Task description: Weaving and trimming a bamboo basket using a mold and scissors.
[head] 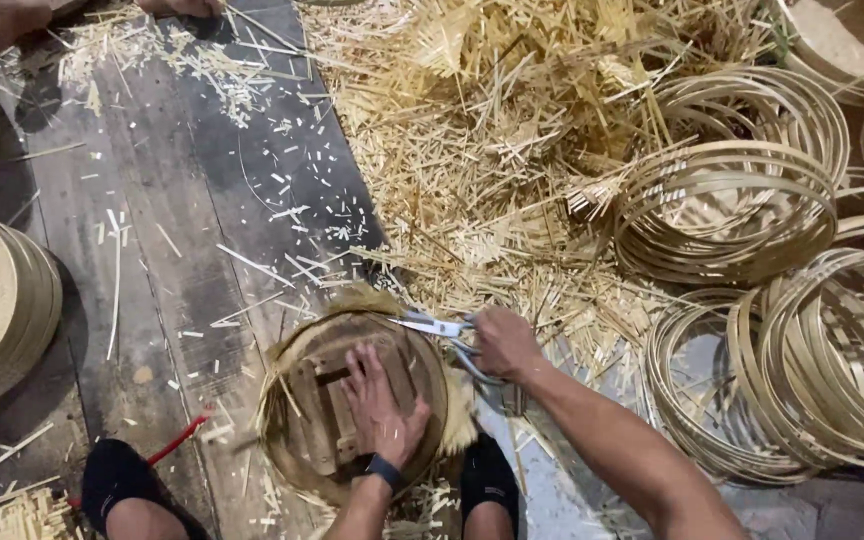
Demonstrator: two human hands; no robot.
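My left hand lies flat, fingers spread, pressing on the wooden slats inside the round bamboo tray, which sits on the floor between my feet. My right hand is closed around the handles of the scissors; their blades point left from my grip, at the tray's upper rim where frayed strips stick out. Beyond the scissors lies a heap of bamboo offcuts; right of my grip, stacked bamboo hoops.
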